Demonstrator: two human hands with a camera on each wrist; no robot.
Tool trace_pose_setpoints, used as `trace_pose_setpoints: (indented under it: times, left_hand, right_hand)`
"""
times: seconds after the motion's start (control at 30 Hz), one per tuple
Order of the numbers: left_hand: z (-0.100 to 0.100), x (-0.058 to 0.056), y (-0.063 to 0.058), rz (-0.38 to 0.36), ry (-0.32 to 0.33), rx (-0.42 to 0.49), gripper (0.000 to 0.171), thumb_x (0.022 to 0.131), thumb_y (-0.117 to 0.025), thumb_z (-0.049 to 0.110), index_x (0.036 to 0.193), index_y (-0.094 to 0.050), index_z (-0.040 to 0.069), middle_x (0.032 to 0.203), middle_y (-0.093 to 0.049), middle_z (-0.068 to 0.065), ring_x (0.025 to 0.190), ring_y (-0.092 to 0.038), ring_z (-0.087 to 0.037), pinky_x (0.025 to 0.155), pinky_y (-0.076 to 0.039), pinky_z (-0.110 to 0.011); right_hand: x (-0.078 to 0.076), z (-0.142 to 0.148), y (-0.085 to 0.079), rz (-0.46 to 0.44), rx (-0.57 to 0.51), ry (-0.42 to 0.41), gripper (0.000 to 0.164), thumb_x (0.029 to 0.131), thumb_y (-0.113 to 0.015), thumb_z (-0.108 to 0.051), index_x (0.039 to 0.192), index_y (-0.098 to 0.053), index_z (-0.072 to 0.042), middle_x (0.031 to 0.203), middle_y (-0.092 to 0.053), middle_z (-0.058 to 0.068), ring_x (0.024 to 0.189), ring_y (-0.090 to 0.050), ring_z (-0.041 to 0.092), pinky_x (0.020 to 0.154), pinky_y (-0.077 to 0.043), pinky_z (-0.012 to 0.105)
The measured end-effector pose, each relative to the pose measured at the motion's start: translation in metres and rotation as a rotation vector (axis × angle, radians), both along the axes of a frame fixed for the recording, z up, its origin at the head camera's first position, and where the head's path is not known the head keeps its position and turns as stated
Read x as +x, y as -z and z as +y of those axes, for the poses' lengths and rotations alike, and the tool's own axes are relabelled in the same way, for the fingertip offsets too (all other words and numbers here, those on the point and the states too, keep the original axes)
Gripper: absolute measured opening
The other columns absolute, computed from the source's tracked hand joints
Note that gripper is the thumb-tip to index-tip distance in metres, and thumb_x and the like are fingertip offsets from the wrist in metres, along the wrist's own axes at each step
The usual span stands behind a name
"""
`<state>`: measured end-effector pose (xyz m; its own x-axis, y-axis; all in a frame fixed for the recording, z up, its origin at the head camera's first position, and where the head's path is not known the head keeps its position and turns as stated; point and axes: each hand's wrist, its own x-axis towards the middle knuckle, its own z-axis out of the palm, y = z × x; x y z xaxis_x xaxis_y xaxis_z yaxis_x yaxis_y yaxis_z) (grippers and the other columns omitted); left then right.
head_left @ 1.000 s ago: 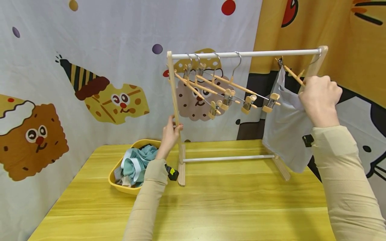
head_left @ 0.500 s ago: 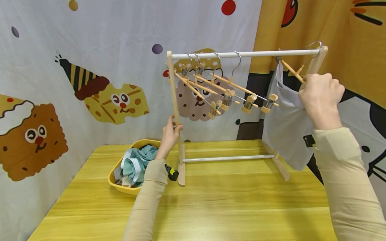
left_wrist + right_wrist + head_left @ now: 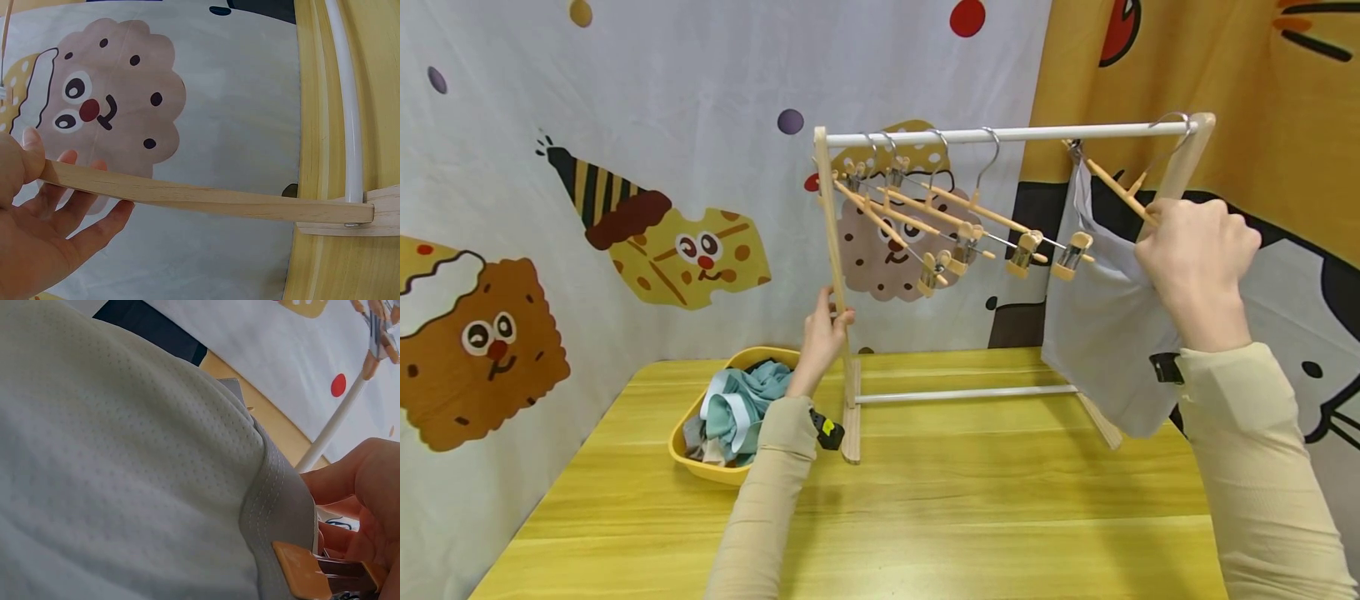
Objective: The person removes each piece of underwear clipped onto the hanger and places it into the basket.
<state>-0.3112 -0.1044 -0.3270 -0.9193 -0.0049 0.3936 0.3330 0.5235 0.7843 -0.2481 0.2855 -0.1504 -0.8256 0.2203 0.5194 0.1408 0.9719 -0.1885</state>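
Note:
A clip hanger [image 3: 1120, 190] with a light grey garment [image 3: 1093, 333] clipped to it is gripped by my right hand [image 3: 1202, 262] at its near end. Its metal hook arches over the white top rail near the right post; whether it bears on the rail I cannot tell. In the right wrist view, a wooden clip [image 3: 303, 569] bites the garment's stitched waistband beside my fingers. My left hand [image 3: 826, 337] holds the left post [image 3: 187, 190] of the clothes rack, thumb on one side and fingers on the other.
Several bare clip hangers [image 3: 955, 208] hang from the left half of the top rail [image 3: 1075, 132]. Left of the rack, a yellow basket [image 3: 715, 475] holds crumpled clothes [image 3: 745, 404] on the wooden table [image 3: 962, 517]. A patterned curtain [image 3: 700, 100] stands behind.
My right hand has carried the hanger and garment up, then slightly left and down. The hook has risen from below the rail to arch over it. My left hand stays on the post.

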Motion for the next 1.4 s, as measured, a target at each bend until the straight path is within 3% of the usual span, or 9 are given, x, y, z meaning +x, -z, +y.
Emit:
trace_pose_setpoints:
  times: [0.33, 0.63, 1.03, 1.4]
  left_hand:
    - [-0.002, 0.001, -0.001, -0.009, 0.014, 0.009, 0.048, 0.099, -0.050, 0.019, 0.143, -0.032, 0.010, 0.112, -0.065, -0.018, 0.103, -0.066, -0.034, 0.084, -0.055, -0.046]
    - [-0.002, 0.001, 0.000, -0.005, 0.002, 0.010, 0.048, 0.098, -0.051, 0.017, 0.142, -0.033, 0.009, 0.110, -0.065, -0.019, 0.102, -0.067, -0.034, 0.084, -0.055, -0.046]
    - [-0.001, 0.000, 0.001, 0.008, 0.001, 0.000, 0.048, 0.098, -0.050, 0.022, 0.142, -0.034, 0.009, 0.110, -0.066, -0.019, 0.099, -0.067, -0.034, 0.081, -0.055, -0.046]
    - [0.001, 0.001, 0.000, 0.009, -0.021, -0.007, 0.047, 0.098, -0.052, 0.019, 0.141, -0.035, 0.010, 0.109, -0.066, -0.019, 0.097, -0.066, -0.034, 0.077, -0.054, -0.046]
  right_hand:
    - [0.009, -0.004, 0.011, 0.017, 0.002, -0.026, 0.036, 0.081, -0.040, -0.010, 0.106, -0.066, -0.009, 0.079, -0.059, 0.032, 0.061, -0.050, 0.049, 0.047, -0.032, 0.051]
    - [0.018, -0.009, 0.025, 0.078, -0.006, -0.052, 0.038, 0.082, -0.040, -0.012, 0.107, -0.068, -0.011, 0.085, -0.059, 0.038, 0.063, -0.050, 0.055, 0.045, -0.031, 0.054]
    - [0.027, -0.009, 0.045, 0.104, -0.027, -0.125, 0.032, 0.081, -0.043, -0.012, 0.094, -0.071, -0.008, 0.075, -0.062, 0.030, 0.055, -0.049, 0.048, 0.043, -0.031, 0.052]
    - [0.033, -0.008, 0.059, 0.034, -0.052, -0.162, 0.029, 0.084, -0.049, -0.016, 0.100, -0.071, -0.008, 0.077, -0.066, 0.025, 0.054, -0.051, 0.041, 0.042, -0.032, 0.046]
